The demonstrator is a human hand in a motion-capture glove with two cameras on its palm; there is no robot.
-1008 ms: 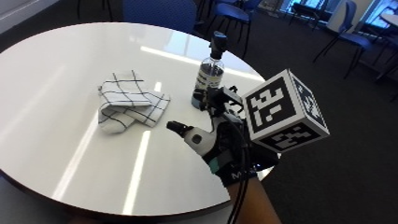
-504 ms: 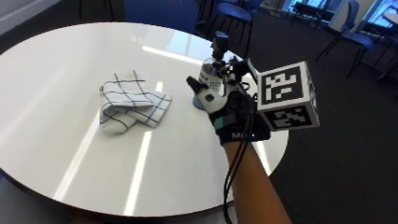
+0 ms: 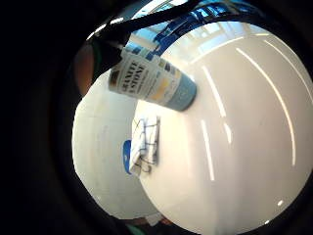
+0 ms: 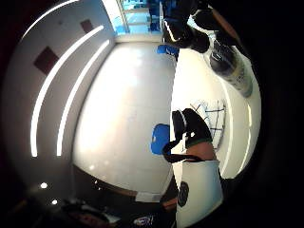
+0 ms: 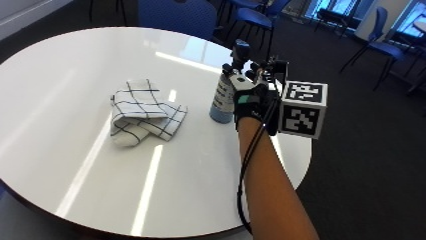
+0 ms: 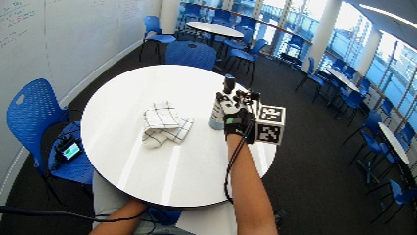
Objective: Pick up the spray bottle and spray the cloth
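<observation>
A spray bottle with a pale blue label and a black spray head stands upright on the round white table, close to its right edge. My gloved right hand is at the bottle's right side, fingers stretched up past its neck. In the thumb side palm view the thumb stays apart from the bottle, which lies close to the palm. A folded white cloth with dark check lines lies left of the bottle, also seen as the cloth beyond it. In the wide outside view: bottle, hand, cloth.
Blue chairs stand behind the table and to its left. A bare hand rests at the table's near edge. Bare tabletop spreads left of and in front of the cloth.
My right hand has moved away from the table's near side and up against the bottle's right side. Bottle and cloth have stayed where they were.
</observation>
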